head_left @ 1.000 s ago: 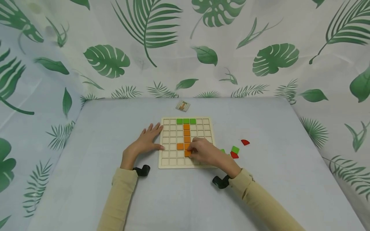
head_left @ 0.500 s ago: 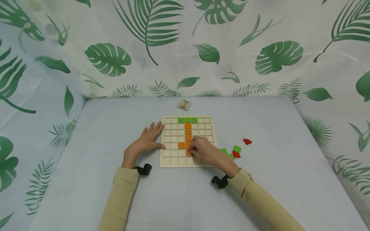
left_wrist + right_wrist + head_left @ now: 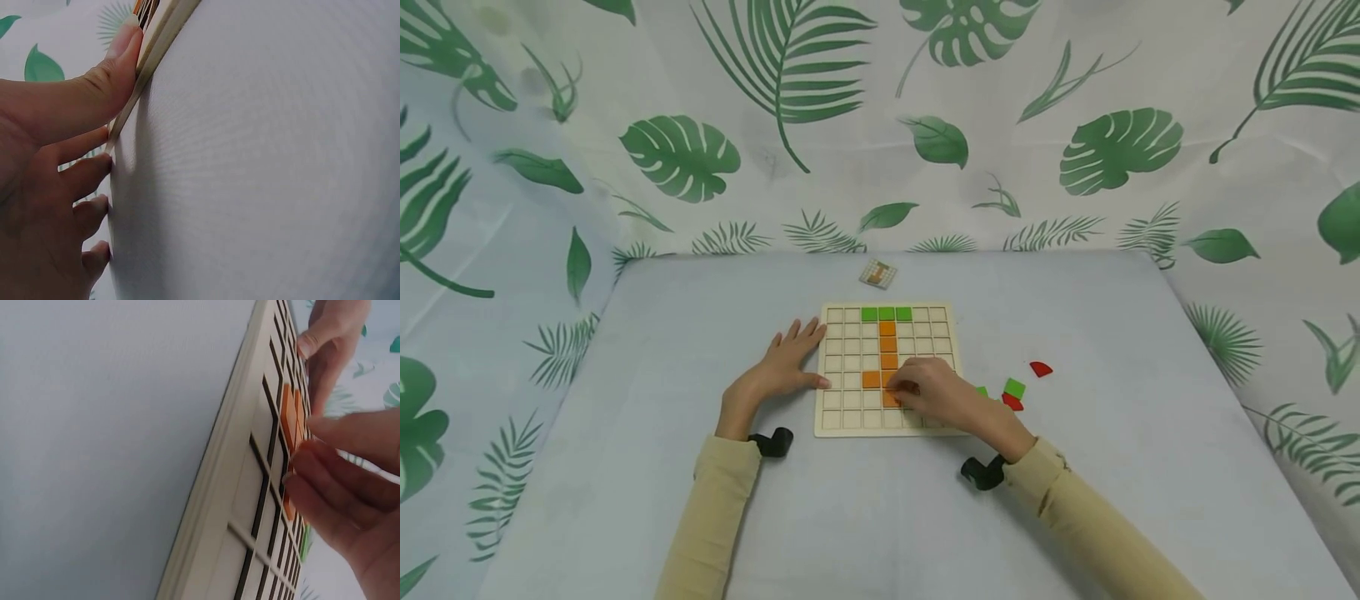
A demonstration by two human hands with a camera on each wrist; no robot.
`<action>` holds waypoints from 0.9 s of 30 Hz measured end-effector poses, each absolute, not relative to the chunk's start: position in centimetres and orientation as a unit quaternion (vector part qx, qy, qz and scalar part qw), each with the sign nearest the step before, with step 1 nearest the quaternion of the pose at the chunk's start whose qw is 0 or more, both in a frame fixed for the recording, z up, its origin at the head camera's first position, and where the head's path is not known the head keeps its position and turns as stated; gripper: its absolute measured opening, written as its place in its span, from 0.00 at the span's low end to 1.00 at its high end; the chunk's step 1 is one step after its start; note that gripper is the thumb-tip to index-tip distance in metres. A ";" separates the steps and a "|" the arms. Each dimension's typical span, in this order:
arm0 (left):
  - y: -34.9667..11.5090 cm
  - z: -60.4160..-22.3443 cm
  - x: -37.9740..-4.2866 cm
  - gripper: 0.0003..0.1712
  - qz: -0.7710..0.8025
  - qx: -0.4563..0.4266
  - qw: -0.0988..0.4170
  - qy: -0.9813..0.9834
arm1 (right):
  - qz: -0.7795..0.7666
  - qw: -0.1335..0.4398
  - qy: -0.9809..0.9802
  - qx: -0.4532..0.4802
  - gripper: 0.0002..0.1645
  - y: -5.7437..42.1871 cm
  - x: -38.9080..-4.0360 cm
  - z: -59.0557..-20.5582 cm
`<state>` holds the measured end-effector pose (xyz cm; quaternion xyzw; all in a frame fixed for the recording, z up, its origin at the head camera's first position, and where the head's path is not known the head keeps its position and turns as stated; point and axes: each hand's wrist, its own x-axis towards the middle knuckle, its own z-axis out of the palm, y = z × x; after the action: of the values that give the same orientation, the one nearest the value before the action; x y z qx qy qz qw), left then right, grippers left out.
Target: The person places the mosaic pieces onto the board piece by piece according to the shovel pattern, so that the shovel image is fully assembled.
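A pale wooden grid board [image 3: 842, 421] lies on the table, with three green tiles [image 3: 887, 314] in its far row. Orange tiles [image 3: 888, 344] run down a column below them, and another orange tile [image 3: 871, 379] sits left of that column. My left hand [image 3: 778, 367] rests at the board's left edge, fingers spread, thumb [image 3: 125, 50] touching the rim. Over the column's near end, my right hand [image 3: 936, 392] pinches an orange tile [image 3: 306, 445] between thumb and fingertips, mostly hidden by them. Its fingers cover several cells of the board.
Beyond the board lies a small pattern card [image 3: 877, 273]. Right of the board are a red quarter-round piece [image 3: 1041, 368], another red piece [image 3: 1012, 402] and a green tile [image 3: 1015, 388]; more green shows behind my right wrist. Leaf-printed cloth [image 3: 820, 167] walls the table's back.
My right wrist has shifted slightly rightward while the fingertips stay over the column's near end. My left hand keeps its place at the board's edge. The view has tilted slightly.
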<state>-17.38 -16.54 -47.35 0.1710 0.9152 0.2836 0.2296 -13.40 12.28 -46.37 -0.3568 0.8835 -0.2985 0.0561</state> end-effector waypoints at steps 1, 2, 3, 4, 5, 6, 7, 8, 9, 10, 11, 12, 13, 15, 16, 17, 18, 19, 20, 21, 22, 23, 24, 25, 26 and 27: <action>-16.5 -47.3 -17.3 0.57 0.284 0.171 0.231 0.915 | -0.304 0.062 0.883 -0.353 0.07 12.5 -13.4 -46.3; -16.5 -47.3 -17.3 0.57 0.283 0.171 0.231 0.915 | -0.308 0.068 0.882 -0.350 0.08 12.8 -13.3 -46.2; -16.6 -47.2 -17.3 0.57 0.283 0.171 0.231 0.915 | -0.315 0.074 0.881 -0.345 0.09 13.0 -13.3 -46.1; -16.6 -47.2 -17.3 0.57 0.284 0.171 0.231 0.915 | -0.319 0.076 0.880 -0.343 0.09 13.3 -13.2 -46.0; -16.6 -47.2 -17.3 0.57 0.284 0.171 0.230 0.915 | -0.322 0.079 0.880 -0.339 0.10 13.5 -13.2 -46.0; -16.6 -47.2 -17.3 0.57 0.285 0.171 0.229 0.915 | -0.324 0.077 0.880 -0.337 0.10 13.8 -13.2 -46.0; -16.6 -47.2 -17.3 0.57 0.286 0.172 0.229 0.915 | -0.326 0.073 0.881 -0.335 0.10 14.0 -13.1 -45.9; -16.6 -47.2 -17.3 0.57 0.287 0.172 0.227 0.915 | -0.327 0.070 0.881 -0.334 0.11 14.3 -13.1 -45.9; -16.7 -47.2 -17.3 0.57 0.287 0.173 0.227 0.914 | -0.328 0.067 0.881 -0.334 0.11 14.5 -13.0 -45.9; -16.7 -47.3 -17.3 0.57 0.288 0.174 0.227 0.914 | -0.327 0.062 0.881 -0.335 0.11 14.8 -13.0 -46.0; -16.7 -47.3 -17.3 0.57 0.288 0.175 0.227 0.914 | -0.327 0.060 0.882 -0.334 0.11 15.0 -12.9 -46.0; -16.7 -47.3 -17.3 0.57 0.289 0.175 0.227 0.913 | -0.326 0.058 0.883 -0.333 0.11 15.3 -12.8 -46.0; -16.6 -47.3 -17.3 0.57 0.290 0.175 0.228 0.913 | -0.325 0.057 0.885 -0.329 0.11 15.5 -12.7 -46.0; -16.6 -47.3 -17.3 0.57 0.290 0.176 0.229 0.912 | -0.324 0.056 0.888 -0.321 0.11 16.0 -12.5 -46.0; -16.6 -47.3 -17.3 0.57 0.290 0.175 0.229 0.912 | -0.324 0.054 0.889 -0.320 0.11 16.2 -12.4 -46.0; -16.6 -47.3 -17.2 0.57 0.290 0.175 0.229 0.912 | -0.324 0.051 0.890 -0.317 0.11 16.4 -12.3 -45.9; -16.6 -47.2 -17.2 0.57 0.290 0.174 0.230 0.912 | -0.323 0.046 0.891 -0.316 0.11 16.6 -12.2 -45.9; -16.6 -47.2 -17.2 0.57 0.290 0.173 0.230 0.913 | -0.323 0.041 0.891 -0.315 0.12 16.9 -12.2 -45.8; -16.6 -47.1 -17.2 0.57 0.291 0.173 0.230 0.913 | -0.324 0.037 0.891 -0.315 0.12 17.1 -12.1 -45.8; -16.5 -47.1 -17.2 0.57 0.290 0.173 0.229 0.913 | -0.323 0.032 0.891 -0.317 0.11 17.4 -12.1 -45.8; -16.5 -47.1 -17.2 0.57 0.291 0.173 0.228 0.913 | -0.322 0.028 0.892 -0.316 0.11 17.6 -12.0 -45.8; -16.5 -47.0 -17.2 0.57 0.291 0.173 0.228 0.913 | -0.321 0.027 0.894 -0.312 0.11 17.9 -12.0 -45.8; -16.5 -47.0 -17.2 0.57 0.291 0.173 0.227 0.913 | -0.319 0.027 0.896 -0.308 0.12 18.1 -11.9 -45.8; -16.5 -47.1 -17.2 0.57 0.290 0.173 0.226 0.913 | -0.317 0.028 0.899 -0.303 0.12 18.4 -11.9 -45.9; -16.5 -47.1 -17.2 0.57 0.290 0.174 0.226 0.914 | -0.315 0.029 0.901 -0.297 0.12 18.7 -11.8 -45.9; -16.5 -47.1 -17.2 0.57 0.289 0.174 0.225 0.914 | -0.313 0.031 0.904 -0.290 0.13 18.9 -11.8 -46.0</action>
<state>-17.18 -16.52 -47.10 0.1737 0.9139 0.2894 0.2255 -11.76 18.93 -45.98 -0.2902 0.9039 -0.3126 0.0307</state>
